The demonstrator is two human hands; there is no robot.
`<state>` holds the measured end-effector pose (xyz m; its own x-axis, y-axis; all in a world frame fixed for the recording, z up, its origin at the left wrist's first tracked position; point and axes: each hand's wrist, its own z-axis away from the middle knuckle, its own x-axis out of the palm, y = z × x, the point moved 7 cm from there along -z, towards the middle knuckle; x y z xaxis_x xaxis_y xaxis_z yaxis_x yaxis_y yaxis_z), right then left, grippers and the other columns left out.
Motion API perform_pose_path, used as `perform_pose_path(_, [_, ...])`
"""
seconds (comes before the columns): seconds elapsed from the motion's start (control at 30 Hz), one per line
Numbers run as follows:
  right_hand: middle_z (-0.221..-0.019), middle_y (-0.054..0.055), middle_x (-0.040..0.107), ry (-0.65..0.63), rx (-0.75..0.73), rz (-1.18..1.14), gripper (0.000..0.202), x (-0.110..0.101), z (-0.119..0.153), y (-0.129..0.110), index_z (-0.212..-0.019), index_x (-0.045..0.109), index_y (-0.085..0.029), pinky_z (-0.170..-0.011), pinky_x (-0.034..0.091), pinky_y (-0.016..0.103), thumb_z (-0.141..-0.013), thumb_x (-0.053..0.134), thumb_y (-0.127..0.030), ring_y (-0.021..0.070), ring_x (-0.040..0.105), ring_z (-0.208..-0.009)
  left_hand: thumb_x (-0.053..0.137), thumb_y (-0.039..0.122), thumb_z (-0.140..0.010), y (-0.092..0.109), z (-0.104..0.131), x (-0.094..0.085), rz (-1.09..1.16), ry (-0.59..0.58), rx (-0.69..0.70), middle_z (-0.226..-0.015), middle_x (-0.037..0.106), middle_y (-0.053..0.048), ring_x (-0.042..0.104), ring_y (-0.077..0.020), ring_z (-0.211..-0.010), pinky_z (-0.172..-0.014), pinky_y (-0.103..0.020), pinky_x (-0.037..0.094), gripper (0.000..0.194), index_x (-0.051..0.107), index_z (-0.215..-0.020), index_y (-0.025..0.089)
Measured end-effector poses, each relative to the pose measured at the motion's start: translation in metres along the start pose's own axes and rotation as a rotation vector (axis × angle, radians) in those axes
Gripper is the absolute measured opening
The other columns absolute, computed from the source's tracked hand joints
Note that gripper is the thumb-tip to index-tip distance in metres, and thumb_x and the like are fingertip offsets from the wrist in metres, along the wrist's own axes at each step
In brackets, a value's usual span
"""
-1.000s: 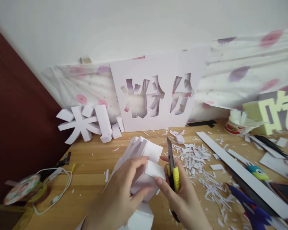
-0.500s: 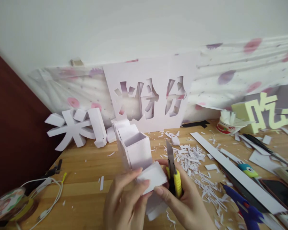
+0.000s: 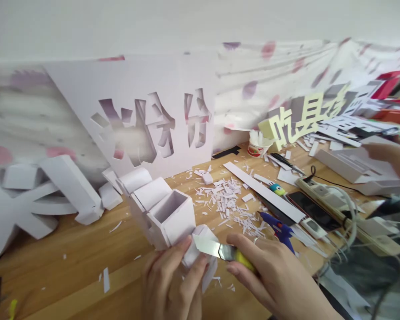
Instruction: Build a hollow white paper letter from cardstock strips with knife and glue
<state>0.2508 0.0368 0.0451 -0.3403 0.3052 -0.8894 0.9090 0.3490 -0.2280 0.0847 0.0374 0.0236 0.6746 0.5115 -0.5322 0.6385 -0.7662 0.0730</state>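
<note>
My right hand [image 3: 273, 271] is closed around a yellow utility knife [image 3: 245, 261], its blade out and pointing left. The blade lies over or against the near end of a white foam-board box letter [image 3: 180, 222], close to my left fingertips; whether it cuts in I cannot tell. My left hand [image 3: 173, 284] grips that near end, fingers bent over a small white block part [image 3: 204, 232]. An open-topped compartment faces up in the middle of the letter. My left thumb is hidden.
White board scraps [image 3: 220, 195] lie beyond my hands. A blue glue gun [image 3: 277, 229], a long white strip [image 3: 263, 191], a phone [image 3: 315, 209] and a power strip [image 3: 346, 218] are on the right. Another person's hand [image 3: 390, 158] is at far right. A white character [image 3: 30, 200] stands left.
The view has swung right. My right hand has turned the knife from upright to pointing left and brought its blade to the white part. My left hand still holds the letter's near end.
</note>
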Motion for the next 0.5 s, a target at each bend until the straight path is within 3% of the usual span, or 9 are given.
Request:
perform_pose_path(0.17, [-0.058,-0.001,0.069,-0.046,0.023,-0.037,0.058,0.011,-0.003,0.003,-0.102,0.066,-0.019,-0.043,0.040,0.030,-0.112,0.020,-0.052,0.0201,0.070,-0.048,0.071,-0.008,-0.078,-0.004,0.004,-0.001,0.065,-0.020,-0.033,-0.128,0.066,-0.015,0.065,-0.0248,-0.119,-0.100,-0.043,0.048,0.042,0.069,-0.111,0.017])
perform_pose_path(0.5, [-0.057,-0.001,0.068,-0.094,0.064,-0.081,0.062,0.023,-0.002,0.014,-0.098,0.068,-0.019,-0.045,0.038,0.031,-0.112,0.019,-0.055,0.0201,0.070,-0.048,0.069,-0.006,-0.078,-0.008,0.016,0.001,0.039,-0.038,-0.018,-0.129,0.069,-0.011,0.068,-0.0243,-0.116,-0.101,-0.044,0.052,0.043,0.070,-0.109,0.023])
